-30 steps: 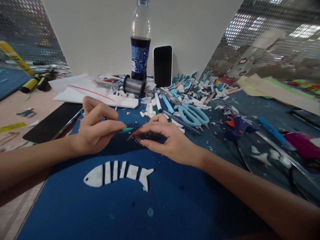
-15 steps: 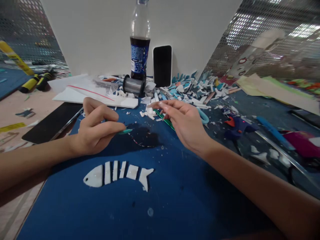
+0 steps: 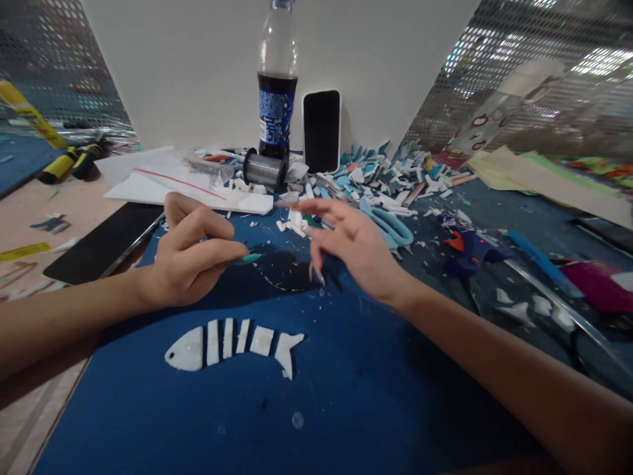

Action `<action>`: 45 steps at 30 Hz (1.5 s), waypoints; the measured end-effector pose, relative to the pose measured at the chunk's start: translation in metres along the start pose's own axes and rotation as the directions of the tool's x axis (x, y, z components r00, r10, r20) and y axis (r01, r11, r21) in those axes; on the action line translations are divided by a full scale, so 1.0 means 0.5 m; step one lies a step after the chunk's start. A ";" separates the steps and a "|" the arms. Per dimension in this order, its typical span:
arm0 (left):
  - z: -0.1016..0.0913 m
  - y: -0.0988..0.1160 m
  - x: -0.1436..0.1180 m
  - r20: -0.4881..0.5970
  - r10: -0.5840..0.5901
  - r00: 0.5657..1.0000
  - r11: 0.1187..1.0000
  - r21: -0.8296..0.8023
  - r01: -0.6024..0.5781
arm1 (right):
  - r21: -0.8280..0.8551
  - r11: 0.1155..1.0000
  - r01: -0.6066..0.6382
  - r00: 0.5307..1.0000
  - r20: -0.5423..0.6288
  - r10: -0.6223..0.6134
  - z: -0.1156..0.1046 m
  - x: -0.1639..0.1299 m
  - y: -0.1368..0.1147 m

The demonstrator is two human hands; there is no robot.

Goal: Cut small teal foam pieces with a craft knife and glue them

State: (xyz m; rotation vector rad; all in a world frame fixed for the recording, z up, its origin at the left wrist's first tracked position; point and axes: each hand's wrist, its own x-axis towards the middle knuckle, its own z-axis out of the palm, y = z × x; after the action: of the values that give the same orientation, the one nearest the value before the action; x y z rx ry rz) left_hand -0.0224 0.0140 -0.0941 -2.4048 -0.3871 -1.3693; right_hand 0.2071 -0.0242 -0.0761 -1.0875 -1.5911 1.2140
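Note:
My left hand point(image 3: 192, 254) pinches a small pointed teal piece point(image 3: 247, 259), its tip sticking out to the right. Just past it a thin speckled thread-like line point(image 3: 277, 285) curves over the blue mat point(image 3: 198, 422). My right hand point(image 3: 353, 247) hovers with fingers apart, nothing visible in it; one fingertip is close to that line's right end. On the mat nearer me lies a white fish cut into separate pieces: a head point(image 3: 186, 349) with a dark eye, several narrow body strips point(image 3: 227, 338), a wider block point(image 3: 262, 340) and a tail point(image 3: 287, 353).
Light-blue scissors point(image 3: 390, 227) lie beside my right hand. Behind are a spool point(image 3: 264, 170), a cola bottle point(image 3: 277, 109), an upright phone point(image 3: 321, 132) and heaped scraps point(image 3: 376, 175). A glue gun point(image 3: 472, 254) is at right, a dark phone point(image 3: 106, 244) at left.
My right hand has moved slightly left, its fingers spreading and one reaching down; it no longer covers the scissors. A green strip beneath it is now mostly hidden. My left hand stays put.

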 end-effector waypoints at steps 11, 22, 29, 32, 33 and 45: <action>-0.002 -0.001 0.002 0.025 0.028 0.999 0.999 -0.040 -0.027 | -0.153 0.987 -0.046 0.914 0.391 0.103 0.017 -0.017 -0.007; -0.001 -0.004 0.001 0.025 0.052 0.998 0.997 -0.054 -0.050 | -0.201 0.977 -0.066 0.955 0.270 0.120 0.022 -0.011 0.001; 0.001 -0.004 0.001 0.007 0.043 0.999 0.998 -0.039 -0.042 | 0.034 0.996 -0.083 0.996 -0.020 0.084 0.009 0.003 0.009; 0.001 -0.004 0.000 0.007 0.041 0.999 0.998 -0.043 -0.041 | 0.197 0.974 -0.113 0.978 -0.151 0.144 -0.004 0.013 0.001; 0.001 -0.004 0.000 0.005 0.040 0.999 0.998 -0.046 -0.040 | 0.235 0.966 -0.111 0.970 -0.185 0.157 -0.010 0.016 -0.002; -0.001 -0.003 -0.001 0.003 0.045 0.999 0.998 -0.046 -0.045 | 0.048 0.999 0.010 1.000 0.002 -0.010 -0.015 0.009 -0.004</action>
State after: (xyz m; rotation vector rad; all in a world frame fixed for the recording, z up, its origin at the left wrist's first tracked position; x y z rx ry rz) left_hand -0.0236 0.0149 -0.0942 -2.4379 -0.3036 -1.3689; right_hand 0.2126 -0.0184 -0.0722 -1.0472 -1.5593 1.2405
